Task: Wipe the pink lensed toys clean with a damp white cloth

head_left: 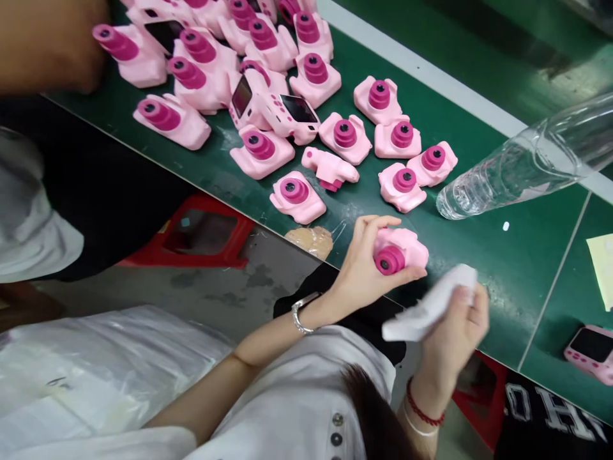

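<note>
My left hand [361,265] is closed around a pink toy camera [406,246], whose magenta lens faces toward me. It holds the camera just over the table's near edge. To the right, my right hand [462,319] grips a white cloth [431,306], which hangs loosely to the left and looks slightly blurred. A small gap separates the cloth from the camera. Past my left hand lie several more pink toy cameras, among them one with its lens up [297,197] and one on its side [330,167].
A clear plastic bottle [517,163] is on the green table [483,239]. Further left is a heap of pink cameras [205,67]. A yellow note [602,268] and another camera [591,351] lie at right. Red stools [234,239] stand below; a co-worker's arm [48,45] blurs at upper left.
</note>
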Demonstrator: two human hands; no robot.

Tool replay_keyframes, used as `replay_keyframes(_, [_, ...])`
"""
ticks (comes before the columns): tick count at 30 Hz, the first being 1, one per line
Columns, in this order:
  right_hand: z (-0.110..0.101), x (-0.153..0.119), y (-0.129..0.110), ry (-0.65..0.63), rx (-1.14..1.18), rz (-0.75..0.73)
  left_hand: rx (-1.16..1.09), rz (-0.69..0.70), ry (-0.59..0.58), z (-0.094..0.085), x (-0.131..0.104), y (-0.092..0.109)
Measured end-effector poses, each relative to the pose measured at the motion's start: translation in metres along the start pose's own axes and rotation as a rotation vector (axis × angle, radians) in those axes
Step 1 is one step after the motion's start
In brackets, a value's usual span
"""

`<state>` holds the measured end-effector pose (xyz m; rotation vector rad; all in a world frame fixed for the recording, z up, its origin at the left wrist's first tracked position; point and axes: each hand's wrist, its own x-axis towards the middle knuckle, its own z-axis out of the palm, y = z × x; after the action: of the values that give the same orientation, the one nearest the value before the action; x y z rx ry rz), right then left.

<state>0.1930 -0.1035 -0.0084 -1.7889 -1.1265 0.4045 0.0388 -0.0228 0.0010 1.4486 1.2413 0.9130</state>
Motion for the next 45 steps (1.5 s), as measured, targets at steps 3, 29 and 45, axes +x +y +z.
replay_keyframes(3, [0.031,-0.002,-0.013,0.243,0.015,-0.083,-0.257,-0.075,-0.098,0.01,-0.016,0.004])
replay_keyframes(29, [0.016,0.001,-0.029,-0.256,0.082,-0.187,-1.079,-0.433,-0.193,-0.007,0.006,0.01])
replay_keyframes(45, [0.024,0.001,-0.066,-0.032,-0.287,-0.625,-0.905,-0.315,-0.035,0.016,-0.003,0.02])
